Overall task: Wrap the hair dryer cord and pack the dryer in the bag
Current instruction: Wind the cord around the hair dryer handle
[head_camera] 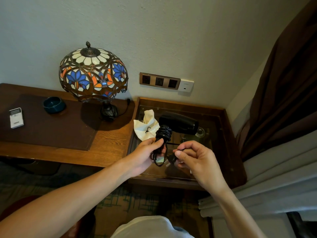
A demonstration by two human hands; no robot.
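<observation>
**Cord mostly wound, bag waiting behind**

I see my left hand (147,152) closed around the handle of the black hair dryer (178,123), in the middle of the frame. The cord (163,133) sits in thick loops around that handle. My right hand (193,156) pinches the loose end of the cord near the plug (169,162), fingers closed tight on it.

The white bag (145,125) lies crumpled just behind the dryer, on the glass-topped side table (229,134). The dryer and my left hand cover part of it.

To the left is a wooden desk (111,143) with a coloured glass lamp (93,74), a dark bowl (54,104) and a white remote (16,117). Wall sockets (159,81) sit above. A curtain (283,100) hangs at the right edge.
</observation>
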